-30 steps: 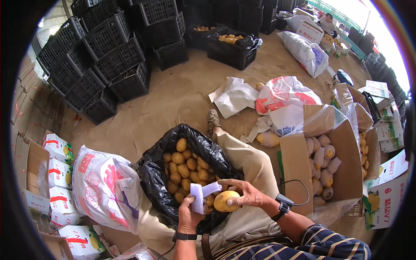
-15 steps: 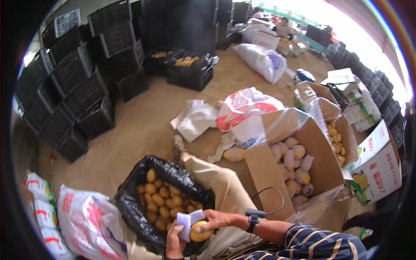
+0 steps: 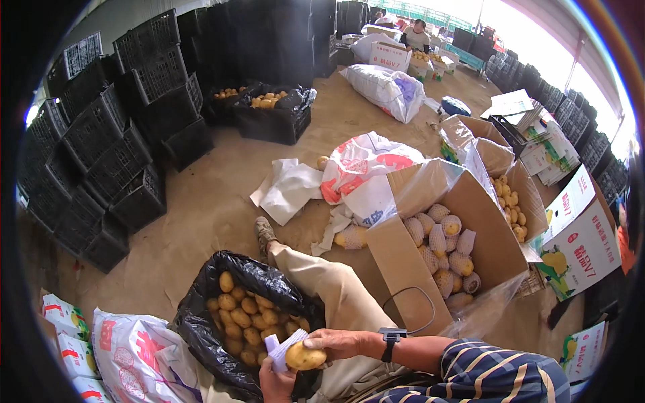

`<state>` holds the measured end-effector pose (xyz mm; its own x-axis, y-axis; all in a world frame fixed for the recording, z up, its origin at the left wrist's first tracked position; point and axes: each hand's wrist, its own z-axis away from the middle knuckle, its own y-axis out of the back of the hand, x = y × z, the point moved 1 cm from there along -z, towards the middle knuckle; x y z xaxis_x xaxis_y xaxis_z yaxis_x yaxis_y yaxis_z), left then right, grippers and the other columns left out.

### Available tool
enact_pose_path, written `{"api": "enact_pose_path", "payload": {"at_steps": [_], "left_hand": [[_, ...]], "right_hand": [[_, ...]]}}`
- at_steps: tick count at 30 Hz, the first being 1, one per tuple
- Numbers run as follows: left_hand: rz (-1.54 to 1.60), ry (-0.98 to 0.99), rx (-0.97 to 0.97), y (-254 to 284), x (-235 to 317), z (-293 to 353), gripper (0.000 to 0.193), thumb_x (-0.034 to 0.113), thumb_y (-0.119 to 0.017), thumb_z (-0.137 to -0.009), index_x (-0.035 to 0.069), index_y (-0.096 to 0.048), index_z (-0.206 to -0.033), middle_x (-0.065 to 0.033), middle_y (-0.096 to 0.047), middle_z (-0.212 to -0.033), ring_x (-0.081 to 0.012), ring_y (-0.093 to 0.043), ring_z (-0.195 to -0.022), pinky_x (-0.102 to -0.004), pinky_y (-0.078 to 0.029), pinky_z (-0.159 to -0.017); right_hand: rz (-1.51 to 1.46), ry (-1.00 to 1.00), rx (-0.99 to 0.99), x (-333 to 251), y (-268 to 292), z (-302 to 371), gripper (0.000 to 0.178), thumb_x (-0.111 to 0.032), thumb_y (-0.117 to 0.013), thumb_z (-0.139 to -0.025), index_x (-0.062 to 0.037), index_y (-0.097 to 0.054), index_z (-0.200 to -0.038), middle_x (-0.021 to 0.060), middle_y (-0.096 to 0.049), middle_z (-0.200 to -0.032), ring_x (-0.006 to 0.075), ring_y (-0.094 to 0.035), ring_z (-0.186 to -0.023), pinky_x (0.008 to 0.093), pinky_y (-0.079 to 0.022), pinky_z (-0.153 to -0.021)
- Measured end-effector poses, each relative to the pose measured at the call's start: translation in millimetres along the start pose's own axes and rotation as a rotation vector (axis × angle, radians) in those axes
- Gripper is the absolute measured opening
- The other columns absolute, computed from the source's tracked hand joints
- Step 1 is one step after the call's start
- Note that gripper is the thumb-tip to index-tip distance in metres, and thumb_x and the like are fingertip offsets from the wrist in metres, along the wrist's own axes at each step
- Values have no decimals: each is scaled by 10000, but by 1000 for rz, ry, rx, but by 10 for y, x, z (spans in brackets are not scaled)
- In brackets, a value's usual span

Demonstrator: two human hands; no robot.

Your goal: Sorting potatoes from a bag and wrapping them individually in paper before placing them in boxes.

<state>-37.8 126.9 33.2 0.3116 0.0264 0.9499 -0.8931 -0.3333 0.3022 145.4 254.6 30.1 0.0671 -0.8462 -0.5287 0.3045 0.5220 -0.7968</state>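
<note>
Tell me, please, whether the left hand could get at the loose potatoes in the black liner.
Probably yes: the left hand is near the open black liner, nothing covers the potatoes, though it grips a foam sleeve.

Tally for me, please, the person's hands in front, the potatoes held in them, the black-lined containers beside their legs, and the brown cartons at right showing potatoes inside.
Hands: 2, left hand and right hand
Held potato: 1
Black-lined container: 1
Brown cartons: 2, nearer carton and farther carton
Total: 6
</note>
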Motion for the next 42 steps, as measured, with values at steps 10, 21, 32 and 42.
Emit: {"api": "enact_pose_path", "payload": {"at_steps": [10,21,32,42], "left_hand": [[1293,595,219,-335,-417,150,420,331,-648,-993,32,-615,-1286,-148,-701,-1163,-293,-691,-1097,-459,-546,-979],[805,280,409,-103,136,-68,453,346,-727,-977,9,-587,-1245,-109,-630,-1164,-228,-639,-1053,-403,-542,-897],[-35,-48,154,-243,660,-103,255,142,-782,-894,8,-570,-941,-146,-651,-1041,-286,-624,-923,-403,-500,-882],[-233,-353,-161,-551,1124,-338,234,99,-817,-806,42,-606,-890,-176,-698,-1091,-376,-672,-989,-464,-533,-881]], "right_hand": [[-159,-24,-39,279,-110,-84,576,-453,-784,-954,-43,-613,-1321,-6,-674,-1035,96,-633,-817,234,-520,-701],[226,95,421,109,-115,1,558,-436,-856,-859,-36,-685,-1207,-20,-616,-789,72,-545,-567,232,-421,-499],[215,118,488,121,-130,35,581,-244,-820,-860,-90,-612,-1380,-20,-648,-830,68,-581,-615,237,-457,-527],[-184,182,462,-157,-203,754,618,-628,-532,-1046,-129,-570,-1410,31,-675,-1201,135,-679,-1025,314,-603,-872]]}}
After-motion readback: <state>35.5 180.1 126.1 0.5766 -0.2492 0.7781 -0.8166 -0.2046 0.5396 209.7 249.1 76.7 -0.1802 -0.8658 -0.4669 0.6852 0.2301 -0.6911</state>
